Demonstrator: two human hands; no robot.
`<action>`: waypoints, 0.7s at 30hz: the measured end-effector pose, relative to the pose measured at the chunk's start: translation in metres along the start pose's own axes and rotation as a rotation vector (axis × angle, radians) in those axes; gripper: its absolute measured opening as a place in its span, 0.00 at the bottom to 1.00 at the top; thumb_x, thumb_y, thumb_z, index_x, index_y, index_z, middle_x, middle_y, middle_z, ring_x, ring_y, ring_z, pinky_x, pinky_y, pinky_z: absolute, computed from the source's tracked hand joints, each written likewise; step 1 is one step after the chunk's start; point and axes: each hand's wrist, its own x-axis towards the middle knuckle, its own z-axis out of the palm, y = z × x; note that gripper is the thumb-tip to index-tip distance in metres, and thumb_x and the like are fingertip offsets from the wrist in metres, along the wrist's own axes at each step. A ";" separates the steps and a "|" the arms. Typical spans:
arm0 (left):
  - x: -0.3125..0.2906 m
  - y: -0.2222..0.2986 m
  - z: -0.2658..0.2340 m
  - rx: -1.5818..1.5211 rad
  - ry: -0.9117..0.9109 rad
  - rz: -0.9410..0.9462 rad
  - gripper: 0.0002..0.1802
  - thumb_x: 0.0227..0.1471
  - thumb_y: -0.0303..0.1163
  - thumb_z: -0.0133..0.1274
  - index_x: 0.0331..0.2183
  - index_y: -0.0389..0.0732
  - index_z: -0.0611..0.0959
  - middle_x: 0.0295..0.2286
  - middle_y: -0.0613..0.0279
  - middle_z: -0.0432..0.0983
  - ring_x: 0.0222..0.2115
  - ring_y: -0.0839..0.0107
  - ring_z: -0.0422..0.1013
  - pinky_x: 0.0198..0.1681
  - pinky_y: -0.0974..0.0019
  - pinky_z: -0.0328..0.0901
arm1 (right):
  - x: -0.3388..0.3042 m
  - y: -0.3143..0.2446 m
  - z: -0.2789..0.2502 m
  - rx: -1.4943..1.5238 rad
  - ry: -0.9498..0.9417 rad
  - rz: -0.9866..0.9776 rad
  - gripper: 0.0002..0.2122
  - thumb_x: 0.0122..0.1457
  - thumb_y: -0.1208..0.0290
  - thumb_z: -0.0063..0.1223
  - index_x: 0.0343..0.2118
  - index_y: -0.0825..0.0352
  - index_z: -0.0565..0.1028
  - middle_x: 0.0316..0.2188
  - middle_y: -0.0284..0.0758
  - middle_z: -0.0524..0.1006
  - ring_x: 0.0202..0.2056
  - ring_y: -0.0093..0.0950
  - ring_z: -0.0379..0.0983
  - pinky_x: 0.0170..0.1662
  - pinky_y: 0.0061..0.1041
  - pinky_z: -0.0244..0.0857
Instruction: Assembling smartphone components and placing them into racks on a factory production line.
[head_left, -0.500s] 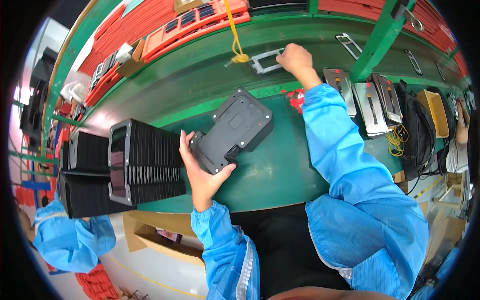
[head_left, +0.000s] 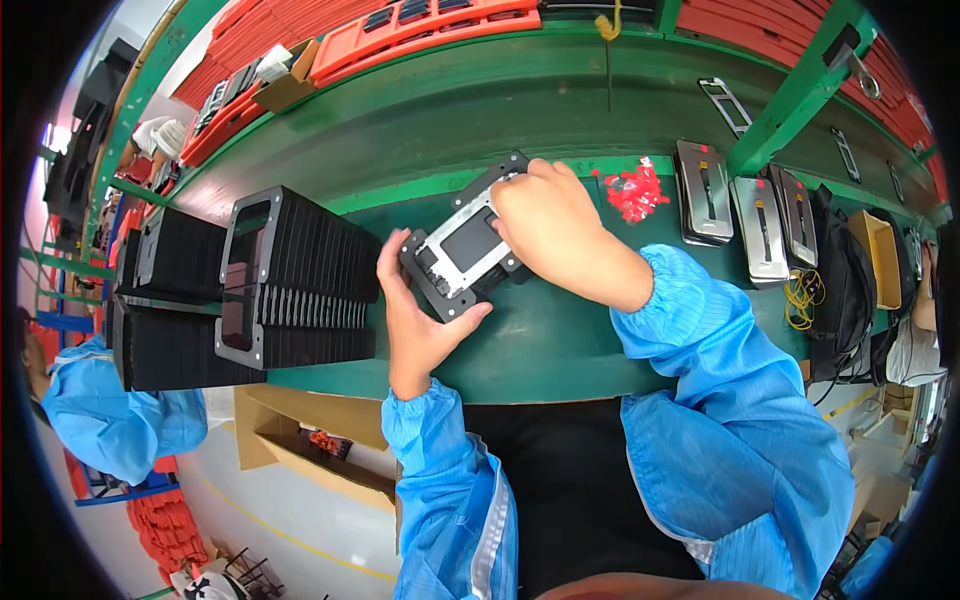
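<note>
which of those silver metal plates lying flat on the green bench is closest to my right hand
The leftmost silver plate, just past the little pile of red pieces. The next plate lies farther right, away from your right hand.

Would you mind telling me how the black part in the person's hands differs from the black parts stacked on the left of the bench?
The black part in hand lies flat on the green bench, alone, with a silver metal frame showing on its face; the stacked black parts stand on edge, packed in rows, with no frame in view. The left hand and right hand hold the single part; nothing touches the stack. Both are black, roughly rectangular plates.
</note>
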 end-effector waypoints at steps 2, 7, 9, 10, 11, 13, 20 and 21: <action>0.004 0.000 -0.005 0.101 -0.043 0.051 0.60 0.26 0.37 0.79 0.62 0.42 0.67 0.59 0.47 0.60 0.56 0.52 0.66 0.61 0.52 0.62 | -0.004 0.005 -0.003 0.025 0.041 -0.100 0.08 0.52 0.68 0.63 0.30 0.69 0.82 0.28 0.41 0.80 0.38 0.41 0.75 0.42 0.40 0.68; 0.010 0.003 -0.016 0.308 -0.107 0.134 0.41 0.25 0.35 0.79 0.47 0.43 0.83 0.57 0.47 0.62 0.55 0.49 0.68 0.58 0.52 0.65 | 0.003 0.042 -0.027 0.347 -0.172 -0.190 0.08 0.58 0.68 0.60 0.34 0.69 0.83 0.31 0.43 0.80 0.38 0.42 0.75 0.42 0.40 0.69; 0.010 0.003 -0.025 0.346 -0.073 0.120 0.37 0.24 0.34 0.79 0.44 0.42 0.86 0.57 0.47 0.62 0.55 0.48 0.68 0.58 0.51 0.65 | 0.013 0.079 -0.039 0.400 -0.193 -0.176 0.10 0.60 0.67 0.59 0.38 0.69 0.82 0.34 0.43 0.79 0.38 0.43 0.76 0.43 0.39 0.70; 0.010 0.001 -0.022 0.287 -0.063 0.126 0.37 0.24 0.34 0.79 0.43 0.42 0.86 0.57 0.47 0.62 0.55 0.48 0.68 0.58 0.51 0.66 | 0.012 0.099 -0.048 0.382 -0.080 -0.155 0.11 0.60 0.67 0.58 0.40 0.69 0.82 0.35 0.44 0.79 0.39 0.43 0.76 0.44 0.38 0.70; 0.009 -0.001 -0.018 0.227 -0.057 0.133 0.37 0.23 0.34 0.79 0.43 0.42 0.86 0.57 0.47 0.62 0.55 0.48 0.68 0.58 0.51 0.66 | 0.007 0.129 -0.054 0.325 -0.061 -0.070 0.14 0.60 0.67 0.59 0.45 0.69 0.80 0.39 0.43 0.79 0.41 0.41 0.77 0.46 0.36 0.71; 0.012 0.000 -0.017 0.245 -0.058 0.128 0.38 0.23 0.34 0.79 0.44 0.42 0.86 0.57 0.48 0.62 0.55 0.49 0.67 0.59 0.51 0.64 | -0.016 0.199 -0.055 0.235 -0.051 0.082 0.18 0.58 0.69 0.63 0.51 0.68 0.77 0.49 0.42 0.76 0.46 0.38 0.77 0.47 0.33 0.73; 0.007 0.001 -0.016 0.190 -0.058 0.091 0.37 0.23 0.33 0.79 0.44 0.43 0.86 0.58 0.48 0.61 0.56 0.49 0.67 0.59 0.51 0.64 | -0.061 0.314 -0.022 0.496 -0.372 0.625 0.18 0.49 0.77 0.67 0.45 0.70 0.76 0.31 0.34 0.80 0.37 0.31 0.78 0.41 0.27 0.72; 0.006 0.001 -0.017 0.172 -0.056 0.077 0.38 0.23 0.34 0.79 0.44 0.43 0.86 0.58 0.49 0.60 0.57 0.49 0.66 0.60 0.50 0.63 | -0.058 0.317 -0.020 0.498 -0.374 0.609 0.18 0.49 0.77 0.67 0.45 0.70 0.76 0.31 0.34 0.80 0.37 0.31 0.78 0.41 0.27 0.72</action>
